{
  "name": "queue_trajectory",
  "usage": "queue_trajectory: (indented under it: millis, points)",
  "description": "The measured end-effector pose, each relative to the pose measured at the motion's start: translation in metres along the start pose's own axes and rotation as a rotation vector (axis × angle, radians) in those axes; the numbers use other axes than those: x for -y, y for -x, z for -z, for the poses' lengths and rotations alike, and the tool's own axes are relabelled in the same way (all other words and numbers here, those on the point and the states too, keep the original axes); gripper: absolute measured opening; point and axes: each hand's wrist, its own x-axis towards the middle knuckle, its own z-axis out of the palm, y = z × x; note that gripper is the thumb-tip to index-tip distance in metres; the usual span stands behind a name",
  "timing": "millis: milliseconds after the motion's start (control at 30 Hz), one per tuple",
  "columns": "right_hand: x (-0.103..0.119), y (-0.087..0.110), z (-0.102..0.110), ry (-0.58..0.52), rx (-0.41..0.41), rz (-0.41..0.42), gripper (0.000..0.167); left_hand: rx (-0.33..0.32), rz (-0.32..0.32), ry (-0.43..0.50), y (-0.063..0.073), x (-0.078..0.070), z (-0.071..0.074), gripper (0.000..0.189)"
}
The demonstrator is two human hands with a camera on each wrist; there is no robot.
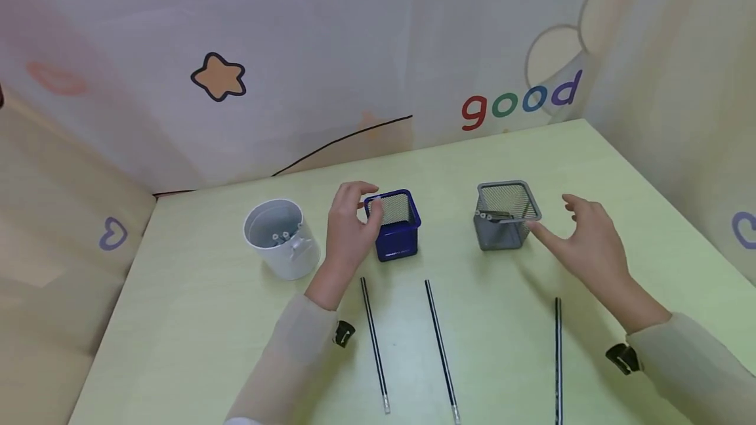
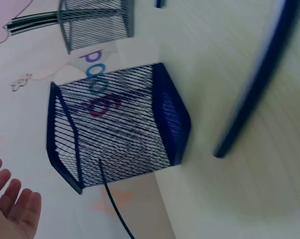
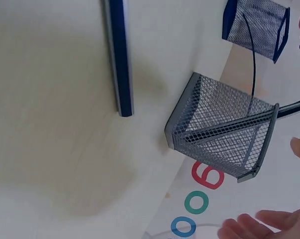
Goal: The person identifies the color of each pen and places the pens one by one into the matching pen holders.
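Observation:
My left hand [image 1: 354, 225] is just left of the blue mesh pen holder [image 1: 397, 238], its thumb overlapping the rim in the head view. In the left wrist view a gap shows between those fingers [image 2: 21, 206] and the holder [image 2: 120, 124]. To the right, my right hand [image 1: 590, 241] has thumb and fingers spread beside the grey mesh pen holder [image 1: 502, 235]. Its thumb tip appears right at the rim from above, but apart from it in the right wrist view. Pencils [image 3: 289, 108] lean inside the grey holder; none show in the blue one. Neither hand holds anything.
A white mug [image 1: 289, 261] with several pencils [image 1: 283, 237] inside stands at the left. Three dark striped pencils lie on the table: a left one [image 1: 375, 343], a middle one [image 1: 440, 346] and a right one [image 1: 558, 359]. Printed curtains [image 1: 331, 51] border the table's back and sides.

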Motion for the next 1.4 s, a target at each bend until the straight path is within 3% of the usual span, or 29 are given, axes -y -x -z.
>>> queue_trajectory:
  millis: [133, 267, 500, 667, 833, 1067, 1400]
  points:
    - [-0.004, 0.014, 0.004, 0.027, 0.077, 0.007, 0.078, 0.005, -0.014, -0.062, -0.001, 0.009, -0.002, 0.020]
    - [-0.007, 0.026, 0.003, 0.022, 0.122, 0.006, 0.076, 0.025, 0.024, -0.088, -0.001, 0.015, 0.000, 0.028]
    - [-0.015, 0.044, -0.001, 0.051, 0.231, -0.045, 0.077, 0.148, 0.228, -0.113, 0.004, 0.024, 0.005, 0.048]
    - [-0.022, 0.059, -0.002, 0.078, 0.292, -0.100, 0.078, 0.261, 0.357, -0.068, 0.007, 0.027, 0.009, 0.069]
    - [-0.030, 0.073, -0.003, 0.103, 0.334, -0.137, 0.072, 0.358, 0.443, 0.002, 0.011, 0.032, 0.007, 0.091]
    - [-0.038, 0.086, -0.006, 0.117, 0.395, -0.191, 0.060, 0.430, 0.468, 0.084, 0.016, 0.038, 0.003, 0.100]
    - [-0.043, 0.088, -0.011, 0.122, 0.437, -0.243, 0.050, 0.434, 0.450, 0.166, 0.015, 0.042, -0.005, 0.097]
